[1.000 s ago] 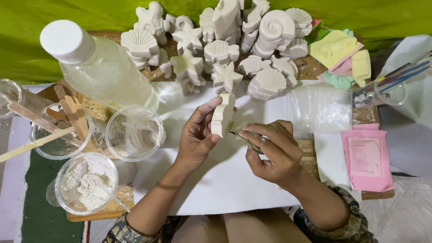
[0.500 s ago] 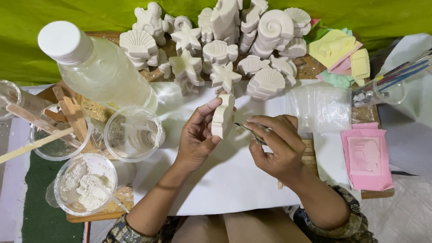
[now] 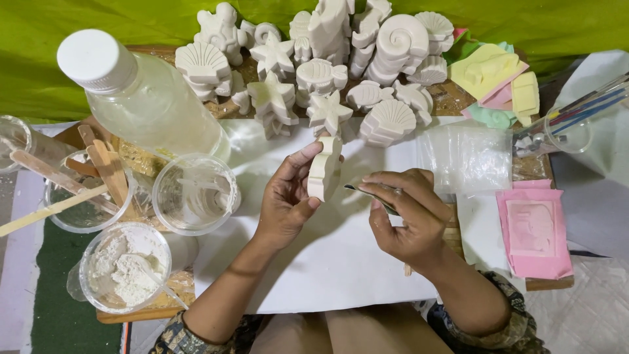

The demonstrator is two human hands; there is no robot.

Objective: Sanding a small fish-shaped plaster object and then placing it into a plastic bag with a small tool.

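Trimming one white plaster cast, gripped upright in left hand above the white sheet, right hand pinching a thin blade beside it; many finished casts behind.

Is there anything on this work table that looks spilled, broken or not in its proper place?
Nothing looks broken or spilled. The big plastic bottle lies tilted on its side against the cups, but its white cap is on. The left hand holds a white plaster piece; the right hand holds a thin tool.
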